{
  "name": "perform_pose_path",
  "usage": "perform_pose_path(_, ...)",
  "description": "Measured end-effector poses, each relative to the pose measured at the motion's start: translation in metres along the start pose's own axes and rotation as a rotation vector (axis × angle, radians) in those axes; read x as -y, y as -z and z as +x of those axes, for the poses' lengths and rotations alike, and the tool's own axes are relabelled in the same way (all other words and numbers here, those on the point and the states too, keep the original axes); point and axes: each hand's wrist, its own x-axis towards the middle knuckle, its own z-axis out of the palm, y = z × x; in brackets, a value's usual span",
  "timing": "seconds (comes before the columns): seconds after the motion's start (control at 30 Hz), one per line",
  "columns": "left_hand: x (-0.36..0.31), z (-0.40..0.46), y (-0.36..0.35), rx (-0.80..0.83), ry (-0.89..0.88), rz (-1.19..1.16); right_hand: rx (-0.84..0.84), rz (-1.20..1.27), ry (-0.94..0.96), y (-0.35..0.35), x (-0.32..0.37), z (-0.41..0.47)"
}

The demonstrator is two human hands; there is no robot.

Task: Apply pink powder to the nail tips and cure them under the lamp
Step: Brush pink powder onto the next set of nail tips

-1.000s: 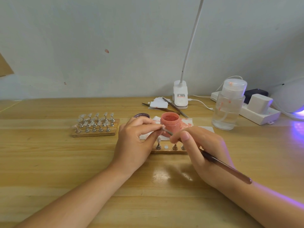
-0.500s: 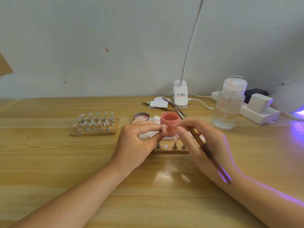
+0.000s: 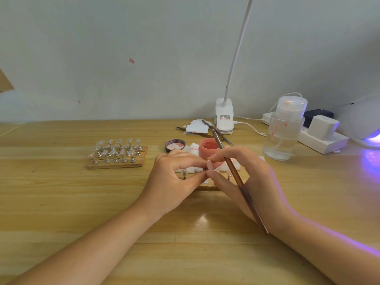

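My left hand (image 3: 174, 177) pinches a small pale nail tip (image 3: 209, 164) between thumb and forefinger, just in front of the open jar of pink powder (image 3: 207, 148). The thumb and forefinger of my right hand (image 3: 253, 177) meet that same tip, and this hand also grips a thin brown brush (image 3: 236, 177). The brush's far end points past the jar, its handle back over my wrist. Below both hands lies a small wooden holder (image 3: 205, 187) with a few tips on pegs, mostly hidden. The white curing lamp (image 3: 364, 122) glows purple at the far right.
A wooden stand (image 3: 117, 161) with several clear tips sits to the left. The jar's lid (image 3: 175, 145) lies behind my left hand. A clear pump bottle (image 3: 284, 132), a power strip (image 3: 322, 140), a clip lamp (image 3: 224, 120), white pads (image 3: 195, 127) and tweezers stand at the back.
The brush no longer touches the nail tip; my right hand swung it up so it points away. Its fingertips have since closed in on the tip my left hand holds.
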Motion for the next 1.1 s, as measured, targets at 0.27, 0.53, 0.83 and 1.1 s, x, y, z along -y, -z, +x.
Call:
perform_pose_path(0.27,0.003,0.001,-0.001,0.028,0.124,0.061,-0.004,0.03,-0.081,0.0,-0.005,-0.001)
perform_pose_path(0.53,0.013,0.003,0.008,0.139,0.24,-0.013,0.142,-0.014,-0.079,-0.001,-0.009,-0.001)
perform_pose_path(0.83,0.018,0.003,0.011,0.21,0.287,0.018,0.162,-0.076,-0.047,-0.005,-0.013,-0.001)
perform_pose_path(1.1,0.016,0.002,0.01,0.197,0.261,0.031,0.132,-0.037,-0.074,0.001,-0.007,0.0)
